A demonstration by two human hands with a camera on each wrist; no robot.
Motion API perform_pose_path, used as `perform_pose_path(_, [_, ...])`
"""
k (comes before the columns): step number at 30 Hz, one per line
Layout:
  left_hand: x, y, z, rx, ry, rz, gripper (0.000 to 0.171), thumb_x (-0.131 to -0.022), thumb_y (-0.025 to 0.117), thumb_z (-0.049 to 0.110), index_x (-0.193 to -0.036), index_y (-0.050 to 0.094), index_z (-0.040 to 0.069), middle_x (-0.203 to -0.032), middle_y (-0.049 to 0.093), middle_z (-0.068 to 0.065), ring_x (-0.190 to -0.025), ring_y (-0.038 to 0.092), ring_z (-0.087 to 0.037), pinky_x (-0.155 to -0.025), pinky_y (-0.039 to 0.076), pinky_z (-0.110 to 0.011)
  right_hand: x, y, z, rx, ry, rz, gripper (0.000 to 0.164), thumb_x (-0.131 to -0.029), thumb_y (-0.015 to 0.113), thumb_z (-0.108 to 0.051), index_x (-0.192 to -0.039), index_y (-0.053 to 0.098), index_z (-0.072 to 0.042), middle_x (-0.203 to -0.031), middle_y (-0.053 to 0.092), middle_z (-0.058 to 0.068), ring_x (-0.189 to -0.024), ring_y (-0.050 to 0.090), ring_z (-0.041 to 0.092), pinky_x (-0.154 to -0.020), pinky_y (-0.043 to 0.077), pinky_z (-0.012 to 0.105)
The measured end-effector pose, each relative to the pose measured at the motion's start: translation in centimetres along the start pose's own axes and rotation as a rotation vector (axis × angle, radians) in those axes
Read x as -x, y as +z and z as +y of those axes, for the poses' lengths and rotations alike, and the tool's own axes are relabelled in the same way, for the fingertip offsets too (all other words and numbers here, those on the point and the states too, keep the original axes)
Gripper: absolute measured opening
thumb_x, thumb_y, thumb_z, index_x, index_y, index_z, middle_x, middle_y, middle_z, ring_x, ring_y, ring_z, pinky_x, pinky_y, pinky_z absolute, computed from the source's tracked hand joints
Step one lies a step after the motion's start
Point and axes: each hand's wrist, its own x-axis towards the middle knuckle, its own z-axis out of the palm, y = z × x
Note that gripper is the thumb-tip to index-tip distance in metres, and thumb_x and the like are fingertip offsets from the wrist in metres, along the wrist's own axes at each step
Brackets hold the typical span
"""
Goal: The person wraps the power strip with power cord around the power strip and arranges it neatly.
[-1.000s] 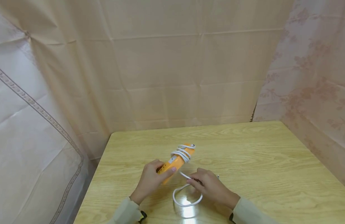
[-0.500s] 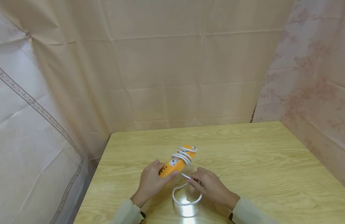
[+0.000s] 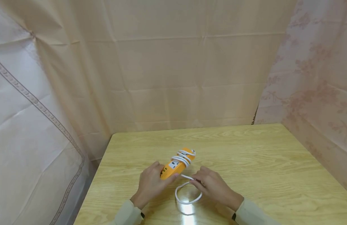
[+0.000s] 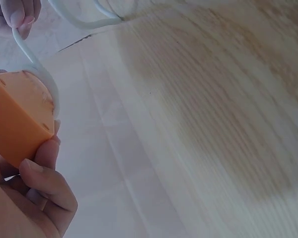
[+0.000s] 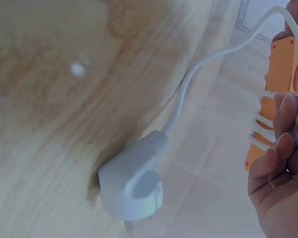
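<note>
My left hand [image 3: 151,184] grips the near end of an orange power strip [image 3: 171,170], tilted up to the right above the table. Several turns of white cord [image 3: 182,158] wrap its far half, and a socket face shows between the wraps and my fingers. To the right, my right hand [image 3: 214,187] pinches the cord between thumb and fingers. A slack loop of cord hangs below the two hands. In the right wrist view, the cord's white plug [image 5: 131,181] dangles with its metal pins showing. The left wrist view shows the strip's orange underside [image 4: 20,116] resting in my curled left fingers.
A wood-grain table [image 3: 246,156] lies beneath both hands, with a bright light reflection near its front. Beige cloth [image 3: 162,78] hangs behind it. Patterned cloth stands at the left [image 3: 24,125] and at the right [image 3: 322,93].
My left hand has turned the power strip so more of its socket face shows upward, and the strip sits slightly lower. My right hand keeps its pinch on the cord with little movement.
</note>
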Motion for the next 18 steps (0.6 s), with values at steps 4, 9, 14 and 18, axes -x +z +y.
perform_pose_path(4, [0.0,-0.2,0.2,-0.028,0.004,0.003,0.054,-0.084,0.074,0.065,-0.079,0.070,0.012,-0.071,0.046,0.010,-0.055,0.039,-0.004,-0.047,0.034,-0.022,-0.3,-0.2,0.0,0.022,-0.045,0.026,0.005,-0.092,0.078,-0.018,-0.092,0.078,-0.014,-0.075,0.056,-0.017,-0.070,0.037,-0.001,-0.058,0.035,0.013])
perform_pose_path(9, [-0.1,-0.3,0.2,-0.051,0.000,0.013,0.053,-0.084,0.074,0.066,-0.077,0.069,0.013,-0.070,0.044,0.010,-0.055,0.038,-0.005,-0.047,0.033,-0.023,-0.5,-0.4,0.0,0.010,-0.052,0.015,0.005,-0.092,0.078,-0.016,-0.094,0.078,-0.012,-0.075,0.055,-0.017,-0.070,0.038,0.000,-0.058,0.035,0.013])
perform_pose_path(14, [-0.4,-0.4,0.2,-0.068,0.016,0.047,0.052,-0.084,0.074,0.065,-0.075,0.067,0.014,-0.068,0.042,0.009,-0.053,0.036,-0.005,-0.047,0.031,-0.024,-0.9,-0.7,0.0,0.029,-0.047,0.010,0.006,-0.091,0.079,-0.014,-0.096,0.078,-0.012,-0.074,0.053,-0.017,-0.070,0.038,0.000,-0.057,0.035,0.014])
perform_pose_path(18, [-0.6,-0.5,0.2,-0.089,0.021,0.049,0.051,-0.083,0.075,0.063,-0.075,0.067,0.014,-0.068,0.042,0.009,-0.054,0.036,-0.005,-0.047,0.031,-0.024,-1.2,-1.0,0.0,0.030,-0.058,0.018,0.006,-0.092,0.078,-0.015,-0.096,0.078,-0.011,-0.075,0.054,-0.016,-0.070,0.037,0.000,-0.057,0.035,0.014])
